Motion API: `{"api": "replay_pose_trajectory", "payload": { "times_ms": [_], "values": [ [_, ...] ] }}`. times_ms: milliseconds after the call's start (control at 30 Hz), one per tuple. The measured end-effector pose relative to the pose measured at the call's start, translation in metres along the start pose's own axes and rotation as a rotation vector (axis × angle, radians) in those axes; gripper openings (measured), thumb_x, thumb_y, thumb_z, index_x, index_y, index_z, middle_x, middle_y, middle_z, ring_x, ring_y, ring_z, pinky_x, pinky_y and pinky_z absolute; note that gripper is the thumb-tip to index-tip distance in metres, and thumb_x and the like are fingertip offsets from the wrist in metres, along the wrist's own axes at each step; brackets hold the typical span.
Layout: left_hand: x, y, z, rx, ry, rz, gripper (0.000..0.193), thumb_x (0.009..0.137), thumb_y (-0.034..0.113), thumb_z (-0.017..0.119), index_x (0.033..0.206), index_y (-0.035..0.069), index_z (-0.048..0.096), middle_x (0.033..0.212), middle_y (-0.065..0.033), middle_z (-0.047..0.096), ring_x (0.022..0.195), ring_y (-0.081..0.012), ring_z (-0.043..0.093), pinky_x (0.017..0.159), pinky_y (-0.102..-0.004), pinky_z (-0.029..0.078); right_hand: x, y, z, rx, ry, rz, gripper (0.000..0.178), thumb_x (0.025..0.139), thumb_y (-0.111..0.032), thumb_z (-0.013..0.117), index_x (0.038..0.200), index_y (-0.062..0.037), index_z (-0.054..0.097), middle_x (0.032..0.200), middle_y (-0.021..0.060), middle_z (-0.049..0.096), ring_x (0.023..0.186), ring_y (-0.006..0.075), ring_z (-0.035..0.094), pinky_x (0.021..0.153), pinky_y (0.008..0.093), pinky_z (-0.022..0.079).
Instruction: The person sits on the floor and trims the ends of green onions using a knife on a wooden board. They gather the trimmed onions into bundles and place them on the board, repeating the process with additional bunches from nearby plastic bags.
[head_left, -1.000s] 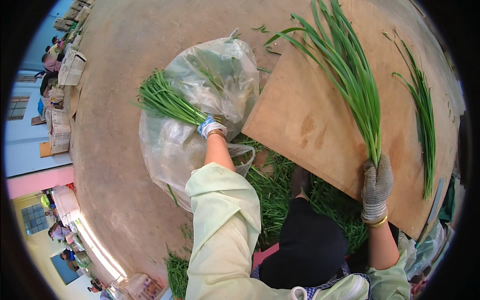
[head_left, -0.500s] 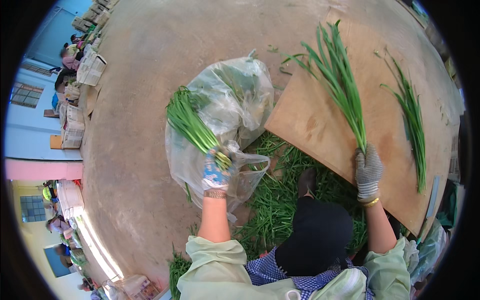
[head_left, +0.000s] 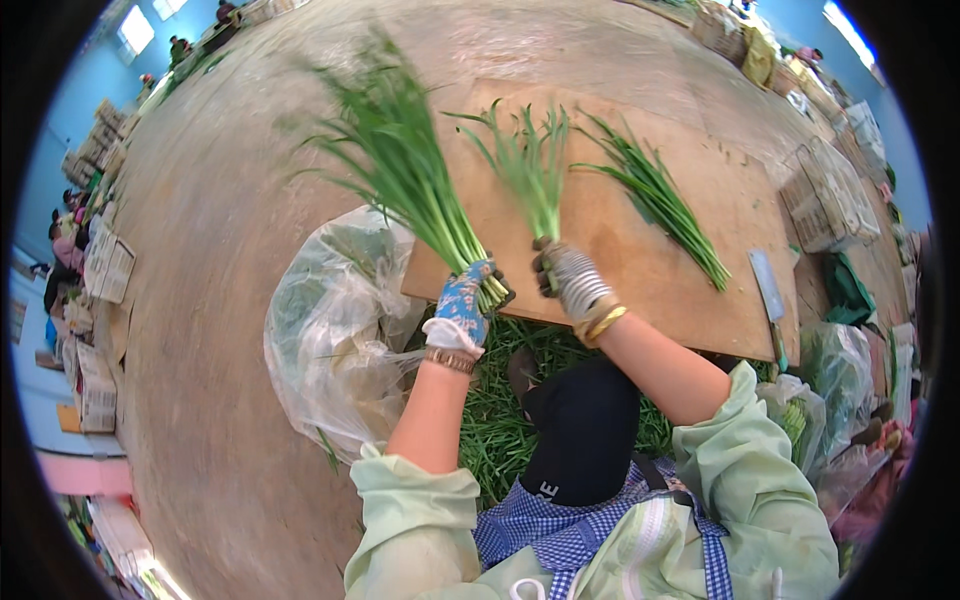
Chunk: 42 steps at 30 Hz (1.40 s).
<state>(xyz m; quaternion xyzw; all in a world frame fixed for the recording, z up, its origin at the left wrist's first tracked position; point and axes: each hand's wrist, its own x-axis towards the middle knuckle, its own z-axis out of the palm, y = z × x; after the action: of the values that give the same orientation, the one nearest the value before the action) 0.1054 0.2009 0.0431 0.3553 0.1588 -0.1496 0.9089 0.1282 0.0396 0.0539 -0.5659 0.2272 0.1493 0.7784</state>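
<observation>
My left hand, in a blue patterned glove, is closed round the pale stem ends of a thick bunch of long green leaves, which look like garlic chives. Its leafy tips fan up and to the left, blurred by motion. My right hand, in a grey striped glove, grips a smaller bunch of the same greens, also blurred and upright. Both hands are close together over the near edge of a wooden board. A third bunch of greens lies on the board, right of my right hand.
A cleaver-like knife lies at the board's right edge. Beside my left forearm sits a clear plastic bag. Loose green leaves cover the floor around my leg. A white crate and more plastic bags stand at the right.
My view has turned right. My left hand has come from over the plastic bag to the board with its bunch raised, and my right hand has moved closer to it, still holding its smaller bunch.
</observation>
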Motion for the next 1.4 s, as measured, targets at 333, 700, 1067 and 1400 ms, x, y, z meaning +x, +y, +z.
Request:
{"api": "replay_pose_trajectory", "payload": {
  "times_ms": [333, 700, 1067, 1400],
  "values": [
    [0.042, -0.007, -0.032, 1.921, -0.487, 0.06, 0.04, 0.09, 0.032, 0.044, 0.108, -0.002, 0.057, 0.093, -0.0165, 0.063, 0.088, -0.0277, 0.062, 0.074, -0.0347, 0.05, 0.023, 0.063, -0.023, -0.702, -0.12, 0.093, 0.044, 0.088, -0.037, 0.046, 0.108, 0.0021, 0.053, 0.088, 0.017, 0.061, 0.074, 0.0259, 0.058, 0.065, 0.0365, 0.047],
    [0.066, -0.012, 0.048, 1.864, 0.378, 0.194, 0.112, 0.058, 0.058, 0.072, 0.138, 0.001, 0.017, 0.131, -0.028, 0.035, 0.122, -0.043, 0.033, 0.1, -0.0486, 0.03, -0.005, 0.036, 0.003, -0.813, -0.246, 0.066, 0.043, 0.081, -0.036, 0.055, 0.101, 0.0023, 0.055, 0.084, 0.0178, 0.063, 0.075, 0.0261, 0.061, 0.07, 0.0367, 0.047],
    [0.052, -0.058, 0.047, 2.04, 0.171, 0.624, 0.085, 0.072, 0.021, 0.068, 0.138, 0.001, 0.017, 0.129, -0.0295, 0.036, 0.117, -0.0403, 0.04, 0.099, -0.0403, 0.034, 0.015, -0.078, -0.222, -1.468, 0.813, -0.584, 0.058, 0.071, -0.032, 0.065, 0.12, -0.0085, 0.045, 0.102, 0.0141, 0.059, 0.097, 0.0288, 0.055, 0.084, 0.0372, 0.044],
    [0.082, -0.069, 0.013, 2.205, 0.235, 0.769, 0.071, 0.075, 0.035, 0.061, 0.128, -0.006, 0.036, 0.124, -0.0232, 0.046, 0.111, -0.0345, 0.047, 0.094, -0.0368, 0.037, -0.034, 0.004, -0.227, -1.276, 0.651, -0.466, 0.018, 0.079, -0.013, 0.049, 0.092, -0.0024, 0.056, 0.084, 0.0215, 0.06, 0.076, 0.0369, 0.06, 0.065, 0.0436, 0.049]
  ]
}}
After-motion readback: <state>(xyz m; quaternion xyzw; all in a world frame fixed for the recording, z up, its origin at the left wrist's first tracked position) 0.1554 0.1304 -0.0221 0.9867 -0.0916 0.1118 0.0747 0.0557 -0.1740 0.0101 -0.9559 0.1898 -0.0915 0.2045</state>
